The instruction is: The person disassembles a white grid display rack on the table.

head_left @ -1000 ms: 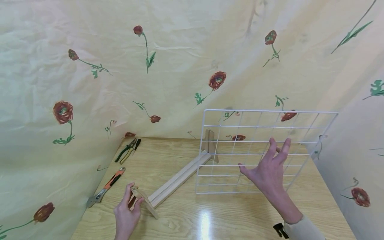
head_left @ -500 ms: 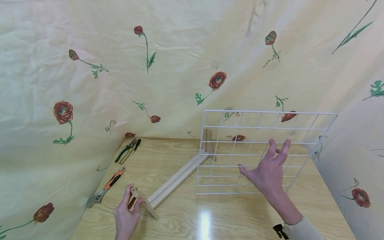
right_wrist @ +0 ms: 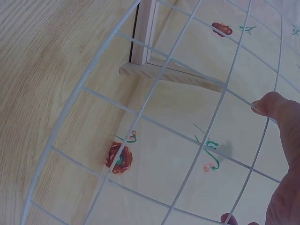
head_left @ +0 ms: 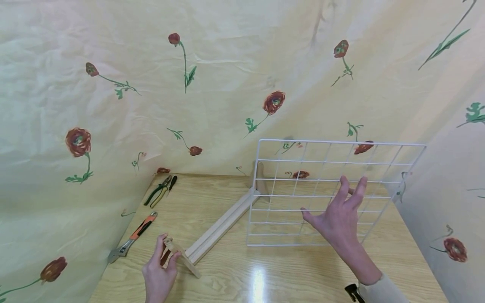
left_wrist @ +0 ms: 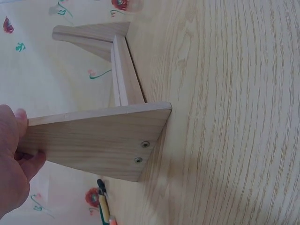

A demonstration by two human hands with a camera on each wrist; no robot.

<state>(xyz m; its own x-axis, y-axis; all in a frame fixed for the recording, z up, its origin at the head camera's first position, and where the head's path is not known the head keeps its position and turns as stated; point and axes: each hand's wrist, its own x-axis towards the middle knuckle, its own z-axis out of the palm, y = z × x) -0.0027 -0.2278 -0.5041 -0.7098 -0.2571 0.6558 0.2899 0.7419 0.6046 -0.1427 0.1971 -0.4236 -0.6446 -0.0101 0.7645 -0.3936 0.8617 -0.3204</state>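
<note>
The left hand [head_left: 161,273], fingers pinching the stand [head_left: 221,229], should steady it while the right hand [head_left: 341,216], fingers spread, holds the grid [head_left: 320,180] level.

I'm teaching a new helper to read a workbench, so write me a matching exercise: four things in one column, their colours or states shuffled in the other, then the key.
Things
1. wire grid
2. adjustable wrench
3. wooden frame
4. pliers

Colours and states
A. pinched at its near end by the left hand
B. yellow and dark green, lying down
C. white, held by the right hand
D. orange, black and silver, lying down

Pairs: 1-C, 2-D, 3-A, 4-B
</note>
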